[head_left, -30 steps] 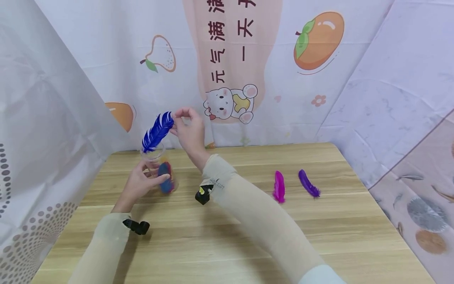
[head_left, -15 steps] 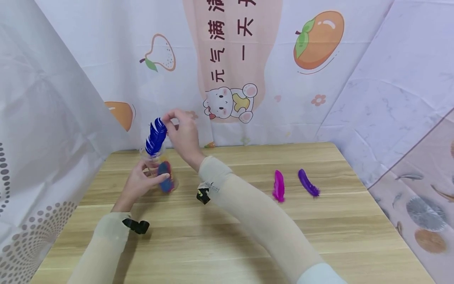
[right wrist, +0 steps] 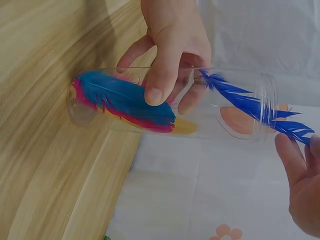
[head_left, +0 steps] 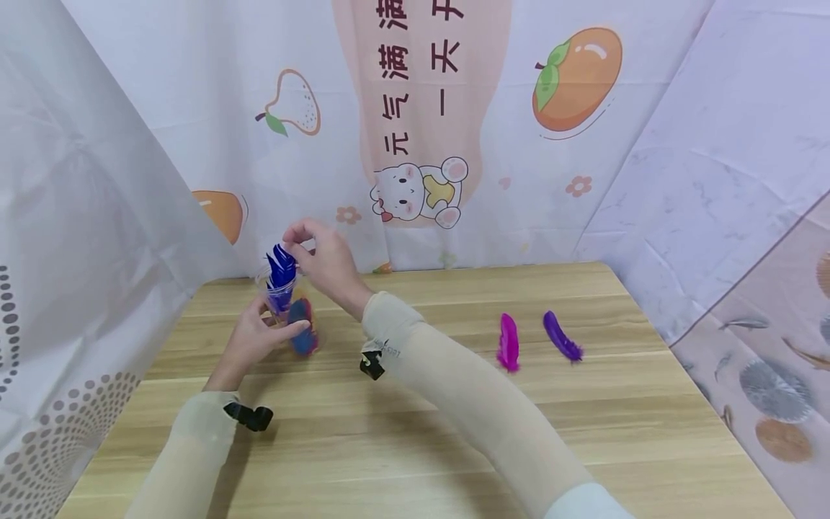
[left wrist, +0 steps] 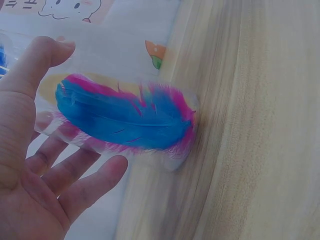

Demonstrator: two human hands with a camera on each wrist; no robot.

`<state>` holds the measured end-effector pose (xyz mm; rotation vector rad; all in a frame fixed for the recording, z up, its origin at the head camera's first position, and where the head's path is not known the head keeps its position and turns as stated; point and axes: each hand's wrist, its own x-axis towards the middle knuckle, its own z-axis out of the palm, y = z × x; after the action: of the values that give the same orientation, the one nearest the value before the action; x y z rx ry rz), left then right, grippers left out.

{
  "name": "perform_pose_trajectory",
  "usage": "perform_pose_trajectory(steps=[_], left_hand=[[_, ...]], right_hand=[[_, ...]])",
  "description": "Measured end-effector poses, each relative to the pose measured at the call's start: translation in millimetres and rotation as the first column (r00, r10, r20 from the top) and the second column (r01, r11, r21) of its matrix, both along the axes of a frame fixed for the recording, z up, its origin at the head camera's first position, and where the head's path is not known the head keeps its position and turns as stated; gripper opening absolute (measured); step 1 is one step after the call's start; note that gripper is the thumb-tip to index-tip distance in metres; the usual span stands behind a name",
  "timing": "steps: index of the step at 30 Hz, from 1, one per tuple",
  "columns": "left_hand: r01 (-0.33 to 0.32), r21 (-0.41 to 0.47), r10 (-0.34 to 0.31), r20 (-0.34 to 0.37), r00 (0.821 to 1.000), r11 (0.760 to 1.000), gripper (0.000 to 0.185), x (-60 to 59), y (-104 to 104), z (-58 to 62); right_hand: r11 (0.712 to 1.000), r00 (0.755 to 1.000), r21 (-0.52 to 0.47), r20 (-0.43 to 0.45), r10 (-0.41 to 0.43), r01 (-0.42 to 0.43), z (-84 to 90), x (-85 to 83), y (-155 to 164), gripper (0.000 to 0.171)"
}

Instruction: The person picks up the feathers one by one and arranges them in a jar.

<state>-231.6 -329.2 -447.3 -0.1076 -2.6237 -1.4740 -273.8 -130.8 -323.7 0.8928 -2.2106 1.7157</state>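
Note:
A clear plastic cup [head_left: 289, 311] stands on the wooden table [head_left: 454, 432] at the back left. My left hand [head_left: 259, 335] grips it, thumb in front and fingers behind. Inside lie a light blue feather [right wrist: 125, 97] and a pink feather [right wrist: 137, 121]; they also show through the cup wall [left wrist: 172, 157] beside my left hand [left wrist: 35, 165]. My right hand [head_left: 315, 251] pinches the top of a dark blue feather [head_left: 280, 268], whose lower part is inside the cup's mouth. In the right wrist view this dark blue feather [right wrist: 250, 105] crosses the rim, with my right hand [right wrist: 300, 185] at its end.
A magenta feather [head_left: 508, 343] and a purple feather [head_left: 561, 336] lie on the table to the right of my right arm. Printed curtains [head_left: 421, 144] close off the back and both sides. A black strap [head_left: 249, 416] is on my left wrist.
My right hand has come down and to the left, lowering the dark blue feather from above the cup into its mouth. The left hand and cup have stayed put.

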Motion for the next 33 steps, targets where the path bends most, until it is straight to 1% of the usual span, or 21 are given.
perform_pose_trajectory(steps=[6, 9, 13, 16, 20, 23, 29, 33], left_hand=[[-0.011, -0.013, 0.010, -0.011, 1.000, 1.000, 0.086, -0.2, 0, -1.9], [-0.021, -0.018, 0.021, -0.027, 0.999, 1.000, 0.076, -0.2, 1, -3.7], [-0.029, -0.021, 0.028, -0.055, 0.998, 0.999, 0.064, -0.4, 1, -5.9], [-0.027, -0.008, 0.026, -0.071, 0.997, 1.000, 0.064, -1.4, 1, -7.3], [-0.015, 0.019, 0.016, -0.081, 0.997, 1.000, 0.066, -2.4, 2, -7.6], [-0.008, 0.025, 0.010, -0.078, 0.997, 1.000, 0.065, -1.7, 1, -7.4], [-0.013, 0.007, 0.014, -0.075, 0.997, 1.000, 0.067, 2.7, -2, -5.1], [-0.011, 0.019, 0.012, -0.055, 0.998, 1.000, 0.069, -0.1, 2, -5.4]], right_hand=[[0.999, 1.000, 0.033, 0.021, 0.020, -0.020, 0.1, 2.1, 0, 0.004], [0.998, 0.999, 0.051, 0.029, 0.034, -0.036, -0.9, 1.8, 0, 0.006], [0.997, 0.996, 0.032, 0.044, 0.075, -0.076, -1.6, 1.7, 1, 0.009], [0.995, 0.994, 0.015, 0.046, 0.095, -0.096, -1.1, 1.9, 1, 0.010], [0.995, 0.994, 0.015, 0.042, 0.098, -0.098, -1.2, 1.4, 2, 0.010], [0.995, 0.994, 0.012, 0.053, 0.097, -0.098, -1.6, 2.1, 2, 0.010], [0.995, 0.993, 0.004, 0.075, 0.095, -0.096, -3.5, 2.7, 3, 0.012], [0.997, 0.993, -0.002, 0.086, 0.082, -0.083, -7.3, -1.8, 11, 0.014]])
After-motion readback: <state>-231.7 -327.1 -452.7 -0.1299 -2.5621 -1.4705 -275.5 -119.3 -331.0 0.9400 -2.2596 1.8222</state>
